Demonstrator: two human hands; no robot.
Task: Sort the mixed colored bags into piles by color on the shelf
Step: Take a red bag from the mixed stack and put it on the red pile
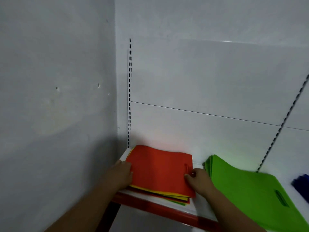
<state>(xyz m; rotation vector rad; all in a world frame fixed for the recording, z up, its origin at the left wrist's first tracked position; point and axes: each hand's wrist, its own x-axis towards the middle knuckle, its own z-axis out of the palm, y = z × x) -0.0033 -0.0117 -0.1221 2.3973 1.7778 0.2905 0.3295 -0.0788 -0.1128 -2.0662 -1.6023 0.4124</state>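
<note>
A mixed stack of flat bags lies at the left end of the white shelf (197, 209). A red bag (160, 168) is on top, with yellow (167, 194) and green edges showing beneath. My left hand (121, 174) grips the stack's left edge. My right hand (199, 180) pinches the red bag's right edge near its handle slot. To the right lies a pile of green bags (250, 190). A blue bag (302, 185) is partly visible at the far right edge.
The shelf has a red front lip (158, 208) and a white back panel with slotted uprights (129, 97). A grey wall (55, 97) closes in the left side, right beside the stack.
</note>
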